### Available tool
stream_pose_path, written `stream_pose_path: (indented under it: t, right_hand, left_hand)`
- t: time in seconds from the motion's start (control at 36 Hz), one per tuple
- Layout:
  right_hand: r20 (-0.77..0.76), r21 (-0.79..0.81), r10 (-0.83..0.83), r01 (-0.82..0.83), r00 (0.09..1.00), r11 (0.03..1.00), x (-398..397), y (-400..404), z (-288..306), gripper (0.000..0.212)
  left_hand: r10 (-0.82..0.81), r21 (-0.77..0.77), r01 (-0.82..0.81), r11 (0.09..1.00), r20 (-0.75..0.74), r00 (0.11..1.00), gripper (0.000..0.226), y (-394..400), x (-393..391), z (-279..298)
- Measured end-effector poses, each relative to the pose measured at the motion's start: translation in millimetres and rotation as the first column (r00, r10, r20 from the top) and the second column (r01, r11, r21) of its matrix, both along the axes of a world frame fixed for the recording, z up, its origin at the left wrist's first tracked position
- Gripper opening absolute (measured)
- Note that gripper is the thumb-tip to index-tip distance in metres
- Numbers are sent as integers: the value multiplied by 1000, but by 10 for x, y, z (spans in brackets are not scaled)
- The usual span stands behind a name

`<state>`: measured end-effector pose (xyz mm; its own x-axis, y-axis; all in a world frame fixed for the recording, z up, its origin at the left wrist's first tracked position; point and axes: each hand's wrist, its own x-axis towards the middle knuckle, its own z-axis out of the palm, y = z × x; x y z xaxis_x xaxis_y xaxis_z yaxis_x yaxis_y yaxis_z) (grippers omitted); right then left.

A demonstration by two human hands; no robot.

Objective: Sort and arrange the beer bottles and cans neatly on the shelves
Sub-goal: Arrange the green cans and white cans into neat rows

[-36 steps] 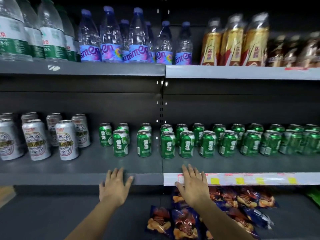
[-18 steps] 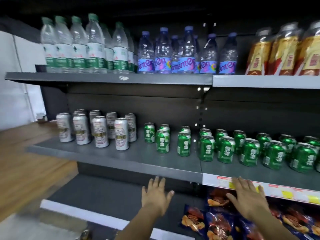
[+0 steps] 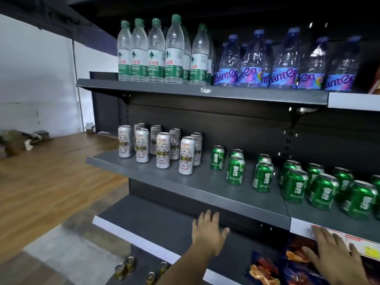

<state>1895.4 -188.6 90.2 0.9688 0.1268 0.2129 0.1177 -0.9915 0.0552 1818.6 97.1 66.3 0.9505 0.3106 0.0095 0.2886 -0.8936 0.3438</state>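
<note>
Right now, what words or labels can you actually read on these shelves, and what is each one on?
"amten", partly cut off: blue-capped water bottles.
"雪花": green cans.
Green-capped water bottles: "山泉", rest blurred.
Silver cans: too blurred.
Price strip: too small.

A dark grey metal shelving unit (image 3: 185, 194) with a black slotted back panel (image 3: 226, 124) fills the right side of the view. To its left runs a wood-plank floor (image 3: 51, 177), meeting a plain white wall (image 3: 37, 75). A low heap of indistinct clutter (image 3: 18, 140) lies on the floor by that wall
</note>
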Motion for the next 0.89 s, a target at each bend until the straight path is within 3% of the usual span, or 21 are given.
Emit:
stream_pose_path:
  t: [0.22, 0.56, 0.69, 0.89]
  right_hand:
    - [11, -4, 151, -151, 988, 988, 313, 526, 89, 60]
    - [116, 112, 363, -375, 924, 920, 566, 2000, 239, 60]
    - [131, 270, 339, -363, 931, 892, 790, 2773, 297, 62]
    - [39, 630, 292, -251, 955, 735, 1013, 3767, 369, 72]
  left_hand:
    - [161, -87, -144, 986, 219, 962, 52, 372, 250, 138]
    - [445, -401, -281, 872, 409, 797, 67, 1593, 679, 359]
    - [535, -551, -252, 796, 445, 718, 75, 2295, 981, 474]
    - [522, -661, -146, 736, 417, 744, 101, 3147, 1431, 500]
